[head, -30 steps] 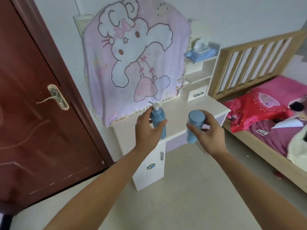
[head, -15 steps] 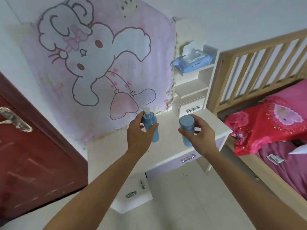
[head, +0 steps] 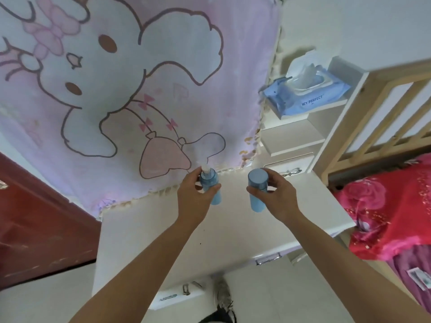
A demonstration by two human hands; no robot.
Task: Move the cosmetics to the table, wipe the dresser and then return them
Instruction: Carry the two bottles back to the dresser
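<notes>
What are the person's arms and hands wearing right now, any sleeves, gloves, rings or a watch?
Nothing that shows. The left hand and right hand are bare, with no gloves and no rings visible. Both forearms are uncovered down to the bottom edge of the picture: no sleeve, watch or wristband can be seen.

A home bedroom is showing here: a white wooden dresser [head: 144,231] is standing beside a pale wooden slatted bed frame [head: 382,117] carrying red floral bedding [head: 382,213], a pink cartoon-rabbit cloth [head: 112,89] is hanging behind, probably covering a mirror.
</notes>
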